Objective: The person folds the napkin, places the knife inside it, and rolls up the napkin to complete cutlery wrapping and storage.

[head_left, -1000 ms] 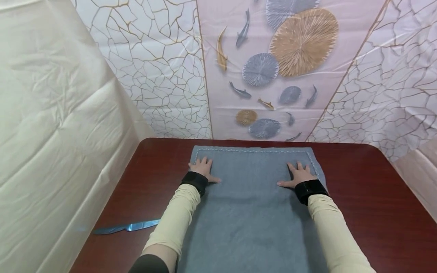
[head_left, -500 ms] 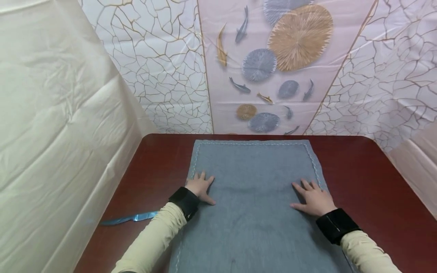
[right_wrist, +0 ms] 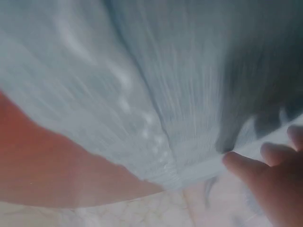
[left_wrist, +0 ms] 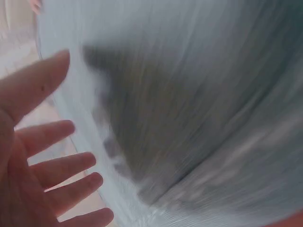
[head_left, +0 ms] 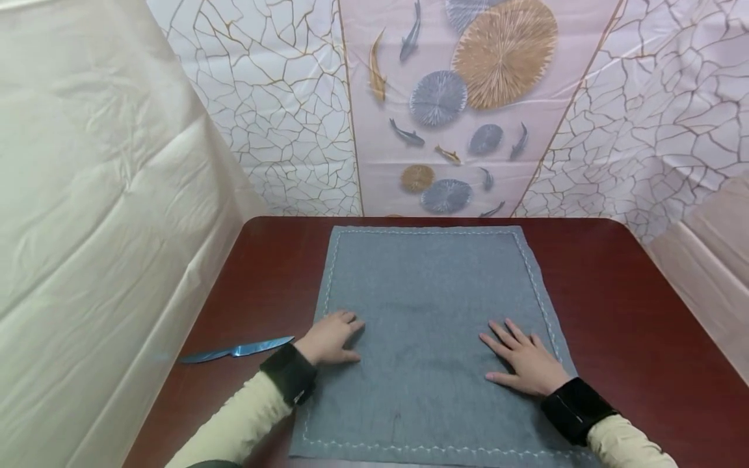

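Observation:
A grey-blue cloth (head_left: 427, 286) with pale stitching along its edges lies spread flat on the dark red table (head_left: 620, 312). Over its left side, fingers spread, is my left hand (head_left: 332, 338); a shadow shows beneath it in the left wrist view, where the fingers (left_wrist: 66, 170) look lifted off the fabric. On the right side my right hand (head_left: 526, 361) has its fingers extended over the cloth, near the stitched edge. Both hands hold nothing. Whether the right fingertips touch the fabric I cannot tell, as the right wrist view is blurred.
A shiny blue knife (head_left: 240, 349) lies on the table left of the cloth, close to my left wrist. A cream sheet (head_left: 117, 227) hangs along the left side. Behind the table hangs a patterned curtain (head_left: 433, 104).
Both hands have drawn back from the far corners of the cloth toward me. The view has shifted, and the cloth's near stitched edge now shows.

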